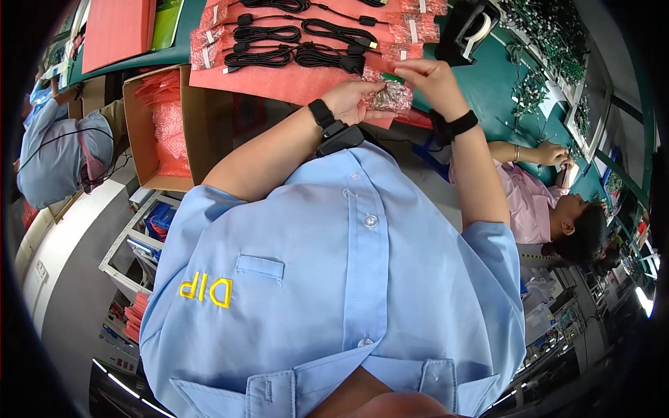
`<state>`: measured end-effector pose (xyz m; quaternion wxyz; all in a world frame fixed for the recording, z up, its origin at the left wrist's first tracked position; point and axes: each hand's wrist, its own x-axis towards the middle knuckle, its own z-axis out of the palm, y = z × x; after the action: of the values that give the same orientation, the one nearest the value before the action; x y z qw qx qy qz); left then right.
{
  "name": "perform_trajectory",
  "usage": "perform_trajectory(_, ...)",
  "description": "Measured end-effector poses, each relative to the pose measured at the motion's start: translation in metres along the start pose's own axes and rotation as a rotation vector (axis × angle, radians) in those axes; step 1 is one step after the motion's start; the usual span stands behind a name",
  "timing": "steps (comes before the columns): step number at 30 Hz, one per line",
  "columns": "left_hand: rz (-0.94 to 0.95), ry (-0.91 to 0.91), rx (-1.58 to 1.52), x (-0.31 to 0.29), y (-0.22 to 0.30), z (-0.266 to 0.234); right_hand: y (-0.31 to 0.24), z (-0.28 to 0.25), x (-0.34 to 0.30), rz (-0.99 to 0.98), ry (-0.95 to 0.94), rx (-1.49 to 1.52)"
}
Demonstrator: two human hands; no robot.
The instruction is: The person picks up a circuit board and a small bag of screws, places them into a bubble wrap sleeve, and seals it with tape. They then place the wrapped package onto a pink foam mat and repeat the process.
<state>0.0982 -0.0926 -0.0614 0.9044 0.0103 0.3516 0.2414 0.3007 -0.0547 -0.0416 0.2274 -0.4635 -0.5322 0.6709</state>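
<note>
My left hand holds a clear and pink bubble-wrap packet from its left side, with the thumb on top and the fingers beneath. Just above the packet's right end, my right hand is closed in a pinch. Whatever lies between those fingertips is too small to make out. Beyond both hands, coiled black cables lie in rows on a pink foam sheet. Their outer ends sit in bubble-wrap packets with white strips on them.
A black tape dispenser stands right of the cables on the green table. An open cardboard box with pink bubble wrap is at left. A co-worker in pink works at right, another in blue at far left.
</note>
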Motion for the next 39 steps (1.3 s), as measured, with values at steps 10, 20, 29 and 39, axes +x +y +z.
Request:
perform_trajectory(10,-0.075,-0.154,-0.188,0.006,0.017,0.016,-0.015,-0.001,-0.036,-0.738,0.086,-0.853)
perform_trajectory(20,-0.054,0.025,0.033,0.014,0.027,0.027,0.062,-0.101,0.015,0.170,1.049,0.175)
perform_trajectory(29,-0.190,0.201,0.159,0.028,0.019,0.021,0.083,-0.063,-0.002,-0.082,1.060,0.278)
perform_trajectory(39,-0.042,0.125,0.136,0.036,0.006,0.012,0.087,-0.039,-0.045,-0.118,0.918,-0.274)
